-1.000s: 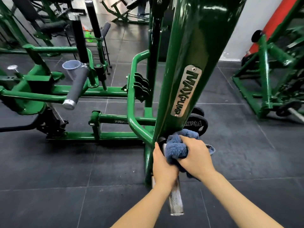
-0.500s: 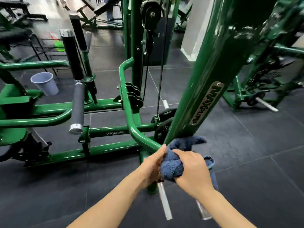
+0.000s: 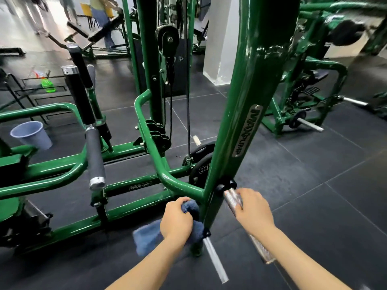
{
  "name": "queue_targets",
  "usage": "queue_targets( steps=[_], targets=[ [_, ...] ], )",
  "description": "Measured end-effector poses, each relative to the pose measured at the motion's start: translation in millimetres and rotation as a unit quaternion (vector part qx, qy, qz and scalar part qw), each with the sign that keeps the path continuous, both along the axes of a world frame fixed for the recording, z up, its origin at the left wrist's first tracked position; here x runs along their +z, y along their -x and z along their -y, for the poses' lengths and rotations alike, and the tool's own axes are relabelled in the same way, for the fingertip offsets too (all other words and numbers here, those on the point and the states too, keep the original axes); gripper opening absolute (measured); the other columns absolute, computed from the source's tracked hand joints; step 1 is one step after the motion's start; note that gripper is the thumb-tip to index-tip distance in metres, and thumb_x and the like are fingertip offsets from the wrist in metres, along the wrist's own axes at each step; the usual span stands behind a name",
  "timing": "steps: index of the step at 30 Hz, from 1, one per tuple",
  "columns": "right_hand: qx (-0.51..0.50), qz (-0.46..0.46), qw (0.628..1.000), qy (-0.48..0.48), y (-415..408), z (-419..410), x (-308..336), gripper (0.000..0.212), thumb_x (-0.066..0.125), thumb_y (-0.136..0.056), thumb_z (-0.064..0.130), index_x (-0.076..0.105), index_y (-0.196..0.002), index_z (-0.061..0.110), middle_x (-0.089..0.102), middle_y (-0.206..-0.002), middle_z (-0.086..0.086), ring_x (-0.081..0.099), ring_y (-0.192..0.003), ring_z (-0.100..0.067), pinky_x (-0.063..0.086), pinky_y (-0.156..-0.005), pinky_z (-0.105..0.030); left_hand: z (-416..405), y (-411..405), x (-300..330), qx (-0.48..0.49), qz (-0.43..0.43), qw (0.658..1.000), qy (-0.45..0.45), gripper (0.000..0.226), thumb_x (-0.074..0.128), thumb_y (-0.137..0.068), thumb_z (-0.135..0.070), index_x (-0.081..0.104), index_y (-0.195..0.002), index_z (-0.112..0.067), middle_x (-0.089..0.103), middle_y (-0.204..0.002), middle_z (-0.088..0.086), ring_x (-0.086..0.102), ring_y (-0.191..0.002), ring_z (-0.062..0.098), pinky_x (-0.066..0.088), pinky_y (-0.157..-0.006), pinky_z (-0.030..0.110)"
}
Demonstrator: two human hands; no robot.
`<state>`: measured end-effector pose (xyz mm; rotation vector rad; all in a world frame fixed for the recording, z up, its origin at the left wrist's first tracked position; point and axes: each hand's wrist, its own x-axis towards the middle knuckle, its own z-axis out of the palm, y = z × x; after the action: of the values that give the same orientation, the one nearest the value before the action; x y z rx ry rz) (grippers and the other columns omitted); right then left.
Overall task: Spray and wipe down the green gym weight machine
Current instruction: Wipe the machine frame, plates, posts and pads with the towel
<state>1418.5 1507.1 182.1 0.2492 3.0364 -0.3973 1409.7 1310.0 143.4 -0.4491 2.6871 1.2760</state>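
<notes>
The green weight machine's thick slanted post with a MAXPUMP plate rises in front of me. My left hand grips a bunched blue cloth low on the left side of the post, where a curved green tube joins it. My right hand holds the knurled steel handle that sticks out on the post's right side. A second bare steel bar points down toward me between my forearms.
A grey bucket stands on the dark tiled floor at the left, and a green spray bottle lies farther back. Black foam rollers, a cable and pulley and black weight plates surround the post. People stand far back left.
The cloth passed from my right hand to my left, which carried it round to the post's left side. My right hand took hold of the steel handle. My view swung right.
</notes>
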Motion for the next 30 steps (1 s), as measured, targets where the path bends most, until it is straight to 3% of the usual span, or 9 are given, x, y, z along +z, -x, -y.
queue_targets(
  steps=[4, 6, 11, 15, 18, 20, 25, 30],
  targets=[
    [-0.065, 0.039, 0.997, 0.025, 2, 6, -23, 0.032, 0.035, -0.102, 0.036, 0.048, -0.115, 0.010, 0.060, -0.114, -0.011, 0.056, -0.106, -0.032, 0.042, -0.080, -0.039, -52, 7, 16, -0.055, -0.100, 0.992, -0.052, 0.034, 0.058, -0.087, -0.022, 0.061, -0.117, -0.038, 0.050, -0.124, -0.011, 0.058, -0.105, 0.014, 0.043, -0.082, 0.024],
    [-0.067, 0.041, 0.997, 0.006, 1, 10, -30, 0.032, 0.030, -0.103, 0.038, 0.047, -0.110, 0.012, 0.062, -0.110, -0.011, 0.058, -0.104, -0.033, 0.043, -0.079, -0.040, -74, 14, 21, -0.046, -0.135, 0.988, -0.060, 0.027, 0.063, -0.086, -0.025, 0.064, -0.113, -0.029, 0.047, -0.122, -0.009, 0.056, -0.103, 0.014, 0.039, -0.080, 0.019],
    [-0.063, 0.007, 0.998, -0.016, 3, 13, -36, 0.032, 0.028, -0.103, 0.039, 0.047, -0.111, 0.014, 0.061, -0.111, -0.007, 0.058, -0.103, -0.029, 0.041, -0.076, -0.038, -84, 24, -5, -0.022, -0.158, 0.987, -0.032, 0.014, 0.064, -0.086, -0.026, 0.065, -0.098, -0.020, 0.047, -0.108, -0.005, 0.055, -0.096, 0.017, 0.043, -0.071, 0.030],
    [-0.077, 0.005, 0.997, -0.004, 3, 14, -40, 0.034, 0.028, -0.102, 0.040, 0.047, -0.115, 0.015, 0.060, -0.113, -0.005, 0.058, -0.104, -0.028, 0.043, -0.079, -0.039, -79, 23, -20, 0.049, -0.053, 0.991, -0.112, 0.011, 0.058, -0.091, -0.025, 0.058, -0.097, -0.016, 0.051, -0.107, 0.000, 0.057, -0.096, 0.022, 0.040, -0.074, 0.030],
    [-0.082, 0.001, 0.997, -0.006, 2, 12, -41, 0.037, 0.026, -0.102, 0.042, 0.047, -0.118, 0.016, 0.060, -0.113, -0.004, 0.058, -0.104, -0.028, 0.043, -0.079, -0.038, -71, 35, -19, 0.028, 0.003, 0.991, -0.132, 0.013, 0.059, -0.089, -0.027, 0.058, -0.089, -0.015, 0.059, -0.101, 0.004, 0.059, -0.095, 0.026, 0.046, -0.078, 0.035],
    [-0.082, 0.009, 0.997, -0.003, 1, 12, -41, 0.034, 0.026, -0.102, 0.042, 0.046, -0.114, 0.016, 0.059, -0.113, -0.004, 0.058, -0.104, -0.027, 0.041, -0.076, -0.037, -67, 38, -10, 0.019, -0.001, 0.991, -0.131, 0.011, 0.060, -0.087, -0.029, 0.059, -0.087, -0.018, 0.063, -0.098, 0.003, 0.060, -0.094, 0.025, 0.049, -0.081, 0.037],
    [-0.074, 0.017, 0.997, -0.005, 1, 11, -38, 0.032, 0.026, -0.103, 0.041, 0.044, -0.107, 0.015, 0.058, -0.112, -0.003, 0.057, -0.102, -0.026, 0.035, -0.072, -0.035, -79, 33, 9, 0.009, -0.102, 0.994, -0.045, 0.015, 0.062, -0.086, -0.038, 0.061, -0.092, -0.024, 0.049, -0.101, -0.006, 0.057, -0.084, 0.017, 0.047, -0.071, 0.032],
    [-0.074, 0.001, 0.997, 0.011, 1, 12, -39, 0.032, 0.028, -0.102, 0.041, 0.046, -0.110, 0.016, 0.060, -0.109, -0.002, 0.058, -0.101, -0.024, 0.037, -0.072, -0.034, -84, 41, -5, 0.080, -0.043, 0.988, -0.125, 0.016, 0.064, -0.079, -0.033, 0.053, -0.075, -0.022, 0.053, -0.089, -0.004, 0.057, -0.076, 0.018, 0.044, -0.064, 0.032]
  ],
)
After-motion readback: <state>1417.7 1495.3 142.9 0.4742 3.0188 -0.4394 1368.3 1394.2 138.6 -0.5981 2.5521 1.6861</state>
